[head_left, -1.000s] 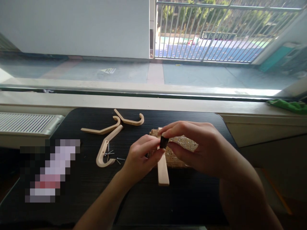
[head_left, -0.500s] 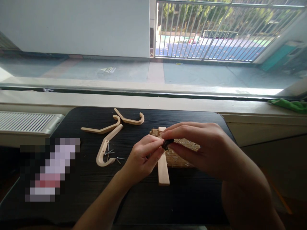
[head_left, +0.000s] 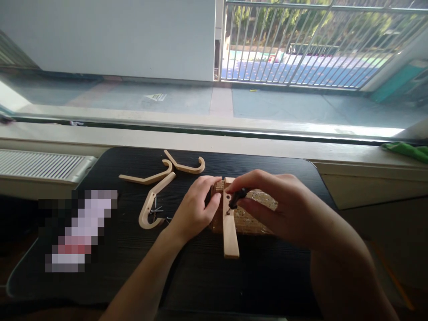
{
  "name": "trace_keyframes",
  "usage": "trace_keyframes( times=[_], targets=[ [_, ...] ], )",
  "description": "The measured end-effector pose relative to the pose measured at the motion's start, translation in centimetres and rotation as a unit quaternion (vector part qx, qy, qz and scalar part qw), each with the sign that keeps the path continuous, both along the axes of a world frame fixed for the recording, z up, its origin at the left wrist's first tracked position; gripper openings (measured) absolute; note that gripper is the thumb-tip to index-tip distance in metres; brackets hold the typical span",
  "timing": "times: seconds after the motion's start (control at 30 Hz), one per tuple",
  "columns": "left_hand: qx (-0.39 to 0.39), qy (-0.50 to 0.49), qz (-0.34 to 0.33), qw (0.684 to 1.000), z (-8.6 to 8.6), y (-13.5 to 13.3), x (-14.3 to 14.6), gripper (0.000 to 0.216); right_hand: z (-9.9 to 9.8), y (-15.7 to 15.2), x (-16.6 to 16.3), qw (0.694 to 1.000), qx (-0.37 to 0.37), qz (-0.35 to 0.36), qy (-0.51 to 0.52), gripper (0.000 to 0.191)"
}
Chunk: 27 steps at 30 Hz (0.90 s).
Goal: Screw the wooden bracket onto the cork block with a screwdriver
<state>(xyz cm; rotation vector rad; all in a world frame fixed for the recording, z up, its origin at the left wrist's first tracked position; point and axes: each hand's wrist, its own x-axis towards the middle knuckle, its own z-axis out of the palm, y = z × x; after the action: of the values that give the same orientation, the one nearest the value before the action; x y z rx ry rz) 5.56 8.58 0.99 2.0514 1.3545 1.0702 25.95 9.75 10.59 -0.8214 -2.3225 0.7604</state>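
My right hand (head_left: 281, 205) is closed round a small black-handled screwdriver (head_left: 238, 198), its tip down at the lower hole of a pale wooden hook (head_left: 230, 240). A small screw head seems to sit there; an upper hole shows dark. That hook lies across a brown block (head_left: 257, 205) wrapped in clear film and dotted with small holes. My left hand (head_left: 199, 207) rests by the block's left end, thumb and forefinger apart, fingertips close to the hook's edge. Whether they press on it I cannot tell, and the other fingers are hidden.
Three more wooden hooks (head_left: 145, 214) lie to the left on the black table (head_left: 133, 276), with several loose screws (head_left: 156, 209) beside the nearest. A pixelated item (head_left: 85, 227) is further left. Behind the table runs a white window sill (head_left: 187, 138), with a radiator (head_left: 43, 167) at left.
My left hand has let go near the screwdriver's tip and moved left, its fingers spreading. The screwdriver now points down at the hook's hole. The view has shifted slightly.
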Motion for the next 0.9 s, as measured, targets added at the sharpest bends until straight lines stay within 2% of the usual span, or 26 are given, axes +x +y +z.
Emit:
trace_keyframes(
  times=[0.1, 0.23, 0.47, 0.9],
  targets=[
    [-0.026, 0.033, -0.006, 0.999, -0.8, 0.3, 0.3, 0.038, 0.0, -0.1, 0.1, 1.0, -0.019, 0.012, -0.015, 0.029],
    [-0.044, 0.03, -0.022, 0.998, -1.4, 0.3, 0.5, 0.041, 0.2, 0.0, 0.2, 0.999, -0.012, 0.045, -0.009, 0.038],
    [-0.078, 0.014, -0.024, 0.997, -1.5, 0.3, 0.5, 0.047, 0.4, -0.1, 0.0, 0.998, -0.022, 0.051, -0.018, 0.04],
    [-0.074, 0.019, -0.016, 0.997, -1.6, 0.3, 0.6, 0.048, 0.8, -0.5, 0.0, 0.998, -0.009, 0.046, -0.044, 0.037]
  ],
)
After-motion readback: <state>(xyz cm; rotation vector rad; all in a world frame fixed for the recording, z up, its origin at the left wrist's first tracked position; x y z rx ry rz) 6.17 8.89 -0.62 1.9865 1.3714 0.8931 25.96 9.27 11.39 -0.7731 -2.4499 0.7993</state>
